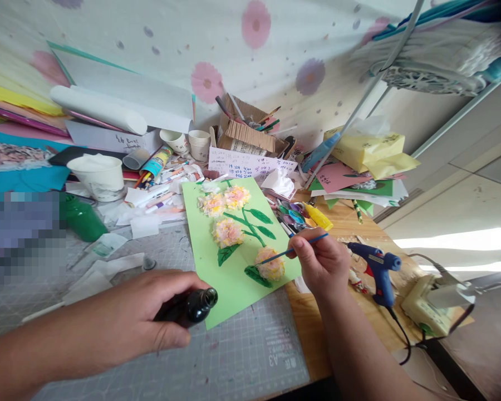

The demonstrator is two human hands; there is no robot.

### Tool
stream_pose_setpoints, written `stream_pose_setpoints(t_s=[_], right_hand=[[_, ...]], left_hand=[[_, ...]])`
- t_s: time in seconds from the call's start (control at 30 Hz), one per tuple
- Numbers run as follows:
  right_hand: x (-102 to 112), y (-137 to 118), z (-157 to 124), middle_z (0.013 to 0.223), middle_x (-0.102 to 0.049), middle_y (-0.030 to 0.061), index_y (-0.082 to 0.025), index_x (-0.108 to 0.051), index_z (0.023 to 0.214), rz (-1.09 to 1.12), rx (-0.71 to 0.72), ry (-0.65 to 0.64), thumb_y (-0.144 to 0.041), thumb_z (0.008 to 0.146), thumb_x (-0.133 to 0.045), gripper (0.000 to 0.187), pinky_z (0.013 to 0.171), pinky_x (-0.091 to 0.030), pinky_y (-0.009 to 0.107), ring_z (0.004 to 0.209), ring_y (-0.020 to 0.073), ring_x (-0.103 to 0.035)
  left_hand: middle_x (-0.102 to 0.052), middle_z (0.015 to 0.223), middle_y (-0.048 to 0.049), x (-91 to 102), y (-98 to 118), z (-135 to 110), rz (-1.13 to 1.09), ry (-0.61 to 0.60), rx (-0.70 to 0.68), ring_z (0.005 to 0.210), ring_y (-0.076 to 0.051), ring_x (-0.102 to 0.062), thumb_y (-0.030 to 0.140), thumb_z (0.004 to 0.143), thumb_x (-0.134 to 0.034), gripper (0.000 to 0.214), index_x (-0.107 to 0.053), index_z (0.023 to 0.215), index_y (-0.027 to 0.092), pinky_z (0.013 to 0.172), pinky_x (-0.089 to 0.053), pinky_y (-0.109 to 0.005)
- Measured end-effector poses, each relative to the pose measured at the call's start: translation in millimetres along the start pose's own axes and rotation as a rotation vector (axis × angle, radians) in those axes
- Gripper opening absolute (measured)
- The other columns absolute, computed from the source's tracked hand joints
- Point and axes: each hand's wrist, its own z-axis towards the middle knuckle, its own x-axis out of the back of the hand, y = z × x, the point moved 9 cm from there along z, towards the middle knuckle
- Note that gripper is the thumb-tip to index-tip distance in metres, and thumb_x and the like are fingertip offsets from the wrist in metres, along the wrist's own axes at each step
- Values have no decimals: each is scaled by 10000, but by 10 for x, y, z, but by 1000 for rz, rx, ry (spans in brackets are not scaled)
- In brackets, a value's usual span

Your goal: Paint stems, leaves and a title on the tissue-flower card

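My left hand (162,303) is wrapped round a small dark bottle (194,308) with an open mouth, tilted to the right over the mat near the paper's lower left edge. Between the thumb and fingers of my right hand (321,259) is a thin blue paintbrush (284,254), its tip pointing left at the lowest flower. On the light green paper (229,289) are several fluffy pink and yellow flowers (227,232) with painted green stems and leaves. The brush tip is by a dark green leaf (258,275); whether it touches is unclear.
A grey cutting mat (250,356) lies under the paper. A blue glue gun (378,270) with its cord and a power strip (430,303) lie right. A green paint bottle (82,217), white tub (97,175), paper scraps and a cardboard box (246,133) of tools stand behind.
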Motion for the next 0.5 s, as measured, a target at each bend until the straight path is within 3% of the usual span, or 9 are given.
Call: stream_pose_setpoints(t_s=[0.17,0.37,0.5], right_hand=[[-30,-49,21,563,-699,-41,-230,-664,713,-35,25,-41,-367,1060,-716,377,457,-478,210,448,115,-645],[45,-13,-15,602,-718,-15,-234,-680,767,-45,16,7,-360,1078,-684,335,507,-527,250,496,140,-658],[28,-124,23,568,-689,-19,-231,-662,712,-93,75,4,-346,1062,-697,370,481,-491,233,470,130,-638]], left_hand=[[-768,1370,3,-6,-24,-18,0,2,18,1260,-346,-678,530,835,-699,555,-714,1365,365,1034,-478,-387],[-763,1376,12,9,-18,8,1,4,20,1260,-343,-676,550,837,-693,560,-712,1369,375,1041,-472,-384],[-768,1372,11,-2,-16,0,-4,-2,-7,1251,-339,-684,542,849,-688,546,-712,1367,371,1001,-491,-365]])
